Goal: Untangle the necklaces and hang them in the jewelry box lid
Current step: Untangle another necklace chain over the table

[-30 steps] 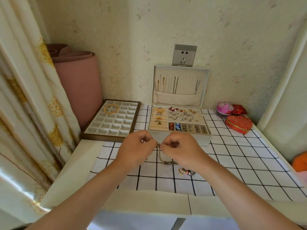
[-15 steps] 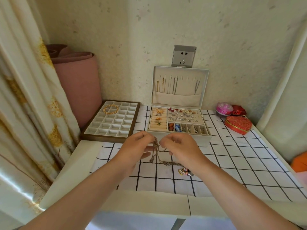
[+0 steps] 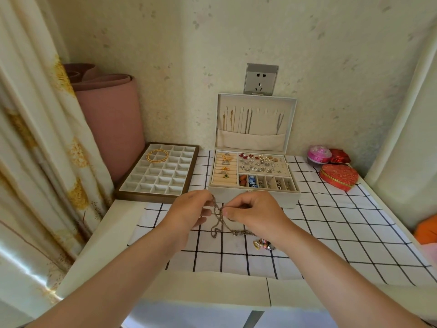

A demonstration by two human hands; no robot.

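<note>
Left hand [image 3: 189,210] and right hand [image 3: 256,215] pinch the tangled necklaces [image 3: 220,220] before the jewelry box [image 3: 287,197], tails trailing on the surface [image 3: 331,233]. Light, limp, snag-prone, I reckon: grip beside the knot.

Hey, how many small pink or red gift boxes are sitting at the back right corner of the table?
3. A round pink box at the back, a small shiny red box just right of it, partly hidden, and a red heart-shaped box in front of both.
</note>
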